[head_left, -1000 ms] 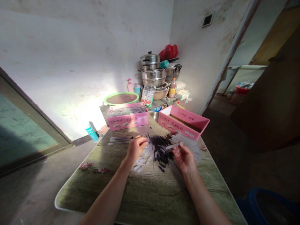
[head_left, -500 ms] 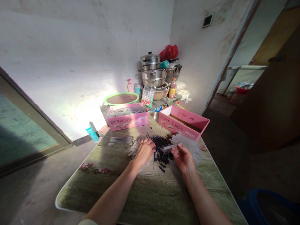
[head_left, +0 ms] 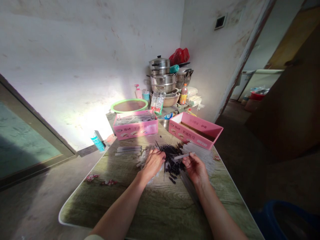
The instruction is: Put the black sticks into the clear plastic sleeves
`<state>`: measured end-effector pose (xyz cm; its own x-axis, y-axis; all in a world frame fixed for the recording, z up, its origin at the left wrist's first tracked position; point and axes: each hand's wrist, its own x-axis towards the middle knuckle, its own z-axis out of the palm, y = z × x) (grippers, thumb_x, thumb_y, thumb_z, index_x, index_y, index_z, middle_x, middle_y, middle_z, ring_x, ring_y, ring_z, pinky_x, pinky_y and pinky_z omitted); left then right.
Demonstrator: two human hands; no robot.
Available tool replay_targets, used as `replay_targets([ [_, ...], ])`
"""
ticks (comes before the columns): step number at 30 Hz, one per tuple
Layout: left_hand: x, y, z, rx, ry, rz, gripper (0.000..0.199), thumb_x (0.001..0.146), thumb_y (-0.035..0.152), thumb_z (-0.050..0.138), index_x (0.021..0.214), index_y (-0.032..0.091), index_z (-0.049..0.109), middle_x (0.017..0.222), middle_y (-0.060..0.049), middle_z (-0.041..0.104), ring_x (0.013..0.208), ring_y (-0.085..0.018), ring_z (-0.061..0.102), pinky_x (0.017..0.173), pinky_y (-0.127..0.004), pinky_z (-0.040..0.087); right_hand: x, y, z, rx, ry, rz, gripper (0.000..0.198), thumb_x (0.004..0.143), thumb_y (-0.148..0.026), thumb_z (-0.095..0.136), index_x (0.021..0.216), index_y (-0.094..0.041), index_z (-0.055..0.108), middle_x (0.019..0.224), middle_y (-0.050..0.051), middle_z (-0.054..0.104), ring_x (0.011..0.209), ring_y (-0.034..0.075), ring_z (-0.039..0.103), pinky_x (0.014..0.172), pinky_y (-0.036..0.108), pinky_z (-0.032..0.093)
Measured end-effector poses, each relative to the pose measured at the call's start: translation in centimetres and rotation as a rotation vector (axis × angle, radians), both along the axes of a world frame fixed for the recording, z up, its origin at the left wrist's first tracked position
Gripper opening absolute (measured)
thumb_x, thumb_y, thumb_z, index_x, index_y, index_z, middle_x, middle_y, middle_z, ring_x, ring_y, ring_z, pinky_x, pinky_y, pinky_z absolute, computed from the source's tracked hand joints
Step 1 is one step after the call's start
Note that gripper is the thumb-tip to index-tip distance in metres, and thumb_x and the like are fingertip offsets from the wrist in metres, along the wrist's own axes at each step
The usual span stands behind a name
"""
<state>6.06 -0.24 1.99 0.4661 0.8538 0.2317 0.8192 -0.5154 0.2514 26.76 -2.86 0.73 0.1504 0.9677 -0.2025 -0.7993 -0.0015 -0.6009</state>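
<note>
My right hand (head_left: 196, 168) pinches one thin whitish tube (head_left: 181, 156) between thumb and fingers, its free end pointing left over a heap of small black pieces (head_left: 172, 150). At that heap's left edge rests my left hand (head_left: 152, 162), fingers curled down; what they grip, if anything, is hidden. Small whitish pieces (head_left: 142, 160) lie partly under the left hand. Many clear tubes (head_left: 200, 154) are spread behind my right hand. A short row of similar tubes (head_left: 128, 150) lies at the left.
A pink box (head_left: 136, 130) filled with tubes stands at the back left, a second pink box (head_left: 192, 134) at the back right. Behind them are a green-rimmed round tray (head_left: 115, 108), stacked steel pots (head_left: 163, 81) and a drink bottle (head_left: 183, 95). The wooden table (head_left: 100, 206) has a pale edge.
The view has shifted very slightly. Both hands and the tube stay almost in the same place.
</note>
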Motion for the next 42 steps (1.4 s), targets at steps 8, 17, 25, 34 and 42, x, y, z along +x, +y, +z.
replay_targets([
  [8,-0.4,0.0,-0.7,-0.004,-0.257,-0.055,0.025,0.077,0.013,0.066,0.101,0.02,0.069,0.098,-0.006,0.066,0.093,-0.022,0.059,0.088,-0.035,0.042,0.1,0.1,-0.5,0.02,-0.001,0.002,0.012,0.064,-0.013,0.076,0.068,-0.016,0.065,0.059,0.002,0.071,0.055,0.016,0.07,0.055,0.023,0.061],
  [17,-0.4,0.5,-1.0,-0.376,-1.117,0.063,0.016,0.065,0.022,0.077,0.077,0.016,0.068,0.063,0.002,0.062,0.056,-0.01,0.058,0.056,-0.021,0.046,0.0,0.1,-0.5,0.041,-0.066,-0.039,0.015,0.062,-0.014,0.078,0.066,-0.017,0.064,0.061,0.003,0.072,0.06,0.019,0.072,0.055,0.024,0.062],
  [25,-0.6,-0.1,-0.2,-0.569,-1.36,0.056,0.024,0.066,0.029,0.078,0.083,0.013,0.07,0.07,-0.004,0.071,0.064,-0.013,0.066,0.067,-0.026,0.055,-0.4,-0.3,0.1,0.079,-0.139,-0.083,0.02,0.059,-0.016,0.081,0.067,-0.016,0.063,0.06,0.001,0.071,0.058,0.02,0.072,0.054,0.026,0.062],
  [34,-0.1,-0.4,-0.1,-0.631,-1.362,0.077,0.031,0.062,0.033,0.082,0.082,0.013,0.069,0.068,-0.005,0.072,0.065,-0.016,0.069,0.068,-0.03,0.058,-0.5,-0.3,0.1,0.1,-0.186,-0.101,0.024,0.058,-0.018,0.084,0.069,-0.016,0.063,0.061,0.002,0.072,0.058,0.021,0.072,0.053,0.026,0.061],
  [42,0.1,-0.7,0.3,-0.629,-1.37,0.102,0.032,0.06,0.034,0.083,0.079,0.013,0.068,0.065,-0.004,0.07,0.063,-0.016,0.069,0.065,-0.029,0.058,-0.9,-0.4,0.3,0.116,-0.219,-0.105,0.024,0.059,-0.019,0.084,0.069,-0.016,0.062,0.06,0.0,0.071,0.058,0.021,0.072,0.052,0.027,0.061],
])
